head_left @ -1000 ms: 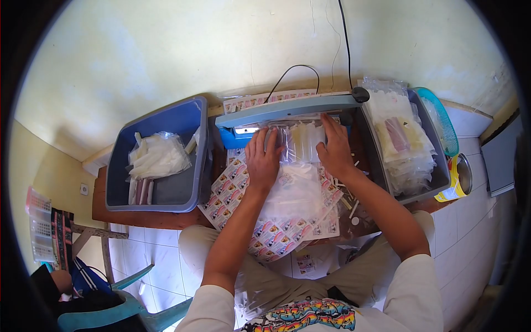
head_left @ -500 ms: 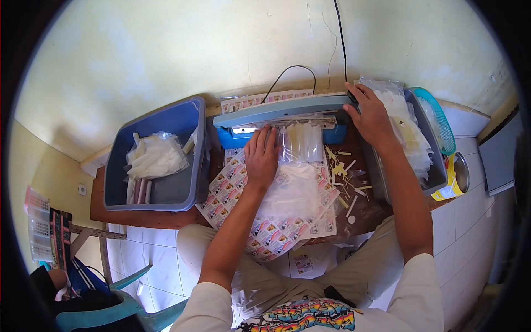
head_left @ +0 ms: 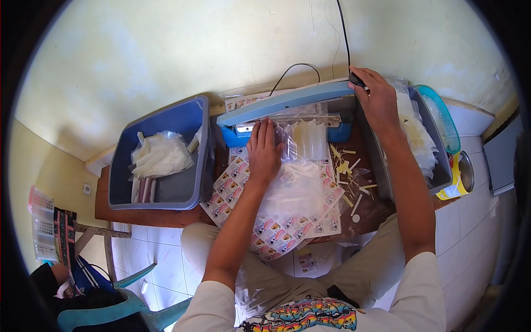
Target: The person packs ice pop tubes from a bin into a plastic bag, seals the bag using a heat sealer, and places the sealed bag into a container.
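A blue impulse sealer (head_left: 342, 133) stands at the back of the table, its long light-blue arm (head_left: 287, 99) raised at the right end. My right hand (head_left: 379, 99) grips the black knob at that end. Flat against the sealer's front, my left hand (head_left: 264, 152) lies with fingers stretched out over the edge of a clear plastic bag (head_left: 307, 141). Pale yellowish sticks show side by side inside the bag, whose top edge lies across the sealer. Below it, a stack of empty-looking clear bags (head_left: 293, 191) rests on printed label sheets (head_left: 232, 185).
A blue-grey tub (head_left: 202, 182) at left holds bagged pale sticks. Another grey tub (head_left: 442, 174) at right carries filled bags, beside a turquoise basket (head_left: 445, 122) and a yellow tin (head_left: 459, 177). Yellow scraps (head_left: 345, 169) litter the table. Part of another person (head_left: 58, 274) shows at lower left.
My right hand has risen with the knob, lifting the sealer's arm higher at its right end. The left hand stays at the bag, and the whole view has shifted slightly.
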The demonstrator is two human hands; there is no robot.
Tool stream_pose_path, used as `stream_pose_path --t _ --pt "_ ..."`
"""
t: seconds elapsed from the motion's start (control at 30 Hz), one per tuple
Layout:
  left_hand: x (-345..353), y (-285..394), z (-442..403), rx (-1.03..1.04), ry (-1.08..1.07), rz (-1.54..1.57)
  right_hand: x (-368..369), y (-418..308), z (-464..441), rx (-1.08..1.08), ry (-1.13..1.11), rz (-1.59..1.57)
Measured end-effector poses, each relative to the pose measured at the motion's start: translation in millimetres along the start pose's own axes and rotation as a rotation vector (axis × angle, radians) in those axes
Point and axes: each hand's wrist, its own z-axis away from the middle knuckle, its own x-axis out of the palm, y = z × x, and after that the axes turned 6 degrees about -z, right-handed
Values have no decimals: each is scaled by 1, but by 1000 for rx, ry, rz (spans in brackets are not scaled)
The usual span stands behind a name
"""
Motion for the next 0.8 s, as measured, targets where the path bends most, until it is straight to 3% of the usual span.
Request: stream_pose_path --t 0.33,0.5,0.8 --pt "-3 -2 -1 -60 -3 11 -2 -3 1 28 -13 1" --pt "0 11 8 -76 185 -75 1 5 5 20 -9 39" --pt "3 9 7 3 126 -86 5 7 21 47 -14 152"
